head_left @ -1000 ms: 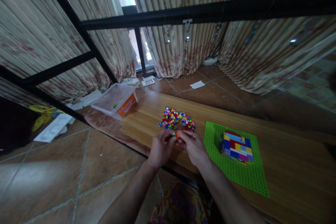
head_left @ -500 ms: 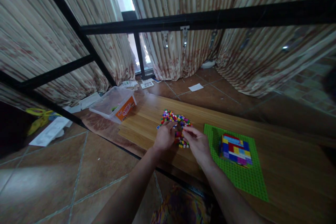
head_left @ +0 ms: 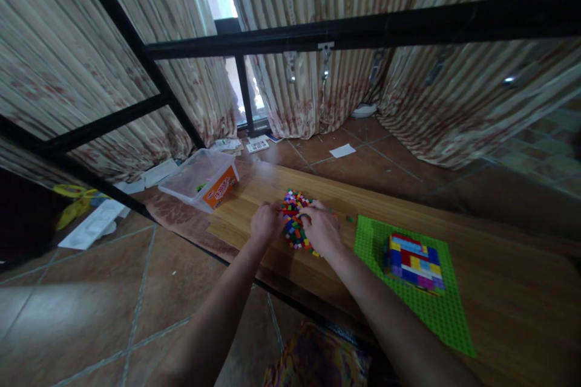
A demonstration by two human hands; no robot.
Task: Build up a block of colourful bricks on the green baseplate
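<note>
A pile of small coloured bricks [head_left: 294, 219] lies on the wooden board [head_left: 490, 272]. My left hand [head_left: 267, 223] rests at the pile's left edge, fingers curled against the bricks. My right hand [head_left: 321, 228] lies over the pile's right side, fingers bent down into it. What the fingers hold, if anything, is hidden. To the right, a block of stacked coloured bricks [head_left: 414, 260] stands on a green baseplate [head_left: 436, 314]. One small green brick [head_left: 349, 218] lies loose between the pile and the baseplate.
A clear plastic tub with an orange label [head_left: 202, 178] sits at the board's left end. Black metal bars [head_left: 345, 27] cross overhead. Striped curtains hang behind. Papers, a white tray [head_left: 91, 225] and a yellow object lie on the tiled floor.
Both hands moved forward from holding a small brick piece near the board's edge to the pile, which they have pushed together into a tighter heap.
</note>
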